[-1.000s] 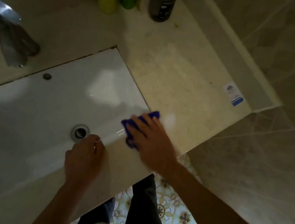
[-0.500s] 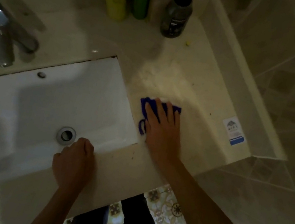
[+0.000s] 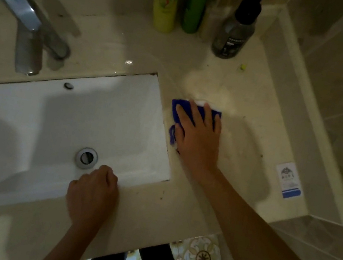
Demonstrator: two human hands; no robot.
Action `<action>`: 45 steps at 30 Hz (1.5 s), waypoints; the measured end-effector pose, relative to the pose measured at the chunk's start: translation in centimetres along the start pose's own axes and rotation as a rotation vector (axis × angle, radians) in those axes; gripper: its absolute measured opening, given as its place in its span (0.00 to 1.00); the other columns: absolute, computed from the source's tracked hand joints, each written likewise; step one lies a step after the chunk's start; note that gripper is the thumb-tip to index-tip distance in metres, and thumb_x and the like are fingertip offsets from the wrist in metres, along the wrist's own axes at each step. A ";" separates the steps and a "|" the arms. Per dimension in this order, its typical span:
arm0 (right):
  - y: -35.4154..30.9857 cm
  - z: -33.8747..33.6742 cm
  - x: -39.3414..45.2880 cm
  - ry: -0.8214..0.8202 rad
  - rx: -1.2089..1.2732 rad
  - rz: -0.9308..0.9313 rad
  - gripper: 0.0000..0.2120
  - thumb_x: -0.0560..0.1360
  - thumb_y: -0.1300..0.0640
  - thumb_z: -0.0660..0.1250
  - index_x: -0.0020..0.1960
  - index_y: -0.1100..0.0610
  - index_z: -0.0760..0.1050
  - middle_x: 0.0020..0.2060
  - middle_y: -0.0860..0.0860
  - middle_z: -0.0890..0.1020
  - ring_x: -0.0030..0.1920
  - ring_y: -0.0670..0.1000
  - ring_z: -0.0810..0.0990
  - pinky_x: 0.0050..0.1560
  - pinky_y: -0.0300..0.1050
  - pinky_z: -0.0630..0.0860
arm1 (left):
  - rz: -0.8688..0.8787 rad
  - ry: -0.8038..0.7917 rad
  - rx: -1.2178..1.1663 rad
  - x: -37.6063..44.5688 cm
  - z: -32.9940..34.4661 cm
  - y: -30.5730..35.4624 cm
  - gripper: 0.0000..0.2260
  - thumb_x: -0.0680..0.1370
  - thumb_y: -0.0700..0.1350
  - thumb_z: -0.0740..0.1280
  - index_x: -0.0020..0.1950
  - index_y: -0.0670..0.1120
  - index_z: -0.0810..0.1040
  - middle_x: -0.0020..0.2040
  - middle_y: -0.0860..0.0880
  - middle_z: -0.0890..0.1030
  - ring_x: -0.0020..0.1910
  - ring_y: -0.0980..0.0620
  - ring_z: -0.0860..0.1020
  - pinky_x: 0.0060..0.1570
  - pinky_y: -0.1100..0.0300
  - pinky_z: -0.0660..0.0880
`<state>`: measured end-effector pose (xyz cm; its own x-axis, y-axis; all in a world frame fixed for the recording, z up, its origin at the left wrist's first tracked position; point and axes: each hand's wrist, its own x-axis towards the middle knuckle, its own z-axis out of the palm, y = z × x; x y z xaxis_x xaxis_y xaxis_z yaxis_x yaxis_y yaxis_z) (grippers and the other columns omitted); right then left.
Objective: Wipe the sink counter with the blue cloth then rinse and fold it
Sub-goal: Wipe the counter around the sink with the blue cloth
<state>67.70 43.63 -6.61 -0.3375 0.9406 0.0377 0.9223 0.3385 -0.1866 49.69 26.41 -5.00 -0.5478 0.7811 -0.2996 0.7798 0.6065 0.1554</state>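
On smooth counter (image 3: 244,142), right hand (image 3: 198,139) flattens blue cloth (image 3: 197,109).

Blue cloth (image 3: 194,111), small, bunched flat on sink counter (image 3: 246,131) just right of basin's right edge, approx midway front to back. Mostly hidden under palm; top edge and left corner showing, plus a loop at lower left (whitish foam along far edge). Counter beige, speckled, wet-looking sheen nr cloth.

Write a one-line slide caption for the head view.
Right hand presses the blue cloth flat on the counter beside the sink; left hand rests curled at the basin's front edge.
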 end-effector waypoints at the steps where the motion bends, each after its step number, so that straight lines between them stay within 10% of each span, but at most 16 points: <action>1: -0.3 0.1 -0.1 0.008 -0.002 -0.004 0.21 0.82 0.47 0.55 0.73 0.47 0.70 0.76 0.52 0.69 0.76 0.62 0.63 0.75 0.64 0.58 | -0.003 -0.013 0.004 0.0 0.1 -0.1 0.12 0.79 0.46 0.57 0.38 0.49 0.75 0.27 0.49 0.74 0.27 0.47 0.72 0.39 0.52 0.71; 10: 2.3 -1.2 -12.7 -0.104 0.027 -0.378 0.20 0.83 0.44 0.57 0.73 0.45 0.72 0.74 0.51 0.72 0.74 0.63 0.68 0.72 0.67 0.64 | -0.020 -0.036 -0.010 0.3 0.0 0.1 0.07 0.76 0.42 0.62 0.42 0.49 0.79 0.28 0.50 0.75 0.27 0.48 0.70 0.36 0.54 0.67; 18: 0.8 -0.1 6.1 0.031 0.000 -0.029 0.21 0.82 0.47 0.55 0.73 0.49 0.70 0.73 0.53 0.73 0.75 0.61 0.65 0.75 0.62 0.60 | -0.035 -0.045 0.004 0.6 0.4 0.0 0.08 0.75 0.44 0.61 0.46 0.50 0.80 0.32 0.47 0.80 0.32 0.44 0.76 0.38 0.53 0.69; 27: -2.1 -0.7 -14.1 -0.092 0.070 -0.136 0.23 0.82 0.41 0.56 0.76 0.44 0.65 0.76 0.50 0.68 0.76 0.61 0.65 0.75 0.65 0.59 | -0.028 -0.027 -0.019 0.5 0.2 0.0 0.13 0.72 0.45 0.58 0.47 0.48 0.82 0.29 0.48 0.79 0.28 0.46 0.74 0.36 0.55 0.67; 33: -0.2 -0.4 -0.2 -0.062 0.038 -0.143 0.22 0.80 0.44 0.61 0.73 0.49 0.72 0.73 0.51 0.73 0.74 0.61 0.67 0.76 0.60 0.57 | -0.036 -0.021 -0.027 0.5 0.3 0.1 0.09 0.72 0.41 0.65 0.48 0.47 0.83 0.29 0.48 0.79 0.28 0.48 0.71 0.36 0.56 0.64; 37: -1.2 -0.1 6.4 0.025 -0.001 -0.055 0.21 0.81 0.48 0.59 0.73 0.51 0.71 0.71 0.53 0.75 0.72 0.62 0.69 0.73 0.60 0.62 | -0.045 -0.079 -0.081 0.9 0.2 -0.2 0.12 0.75 0.43 0.64 0.58 0.49 0.80 0.45 0.47 0.84 0.42 0.45 0.79 0.43 0.52 0.71; 45: -0.6 0.0 -8.9 -0.046 0.094 -0.172 0.21 0.84 0.44 0.54 0.74 0.49 0.69 0.74 0.55 0.71 0.75 0.62 0.66 0.75 0.65 0.60 | 0.044 0.205 -0.285 12.1 -5.3 -0.6 0.24 0.76 0.39 0.66 0.71 0.44 0.66 0.71 0.38 0.69 0.68 0.36 0.69 0.64 0.39 0.69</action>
<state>70.17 35.01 -6.85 -0.4988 0.8661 0.0323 0.8296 0.4878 -0.2718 40.98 36.26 -3.75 -0.5873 0.8037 -0.0961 0.7041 0.5659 0.4289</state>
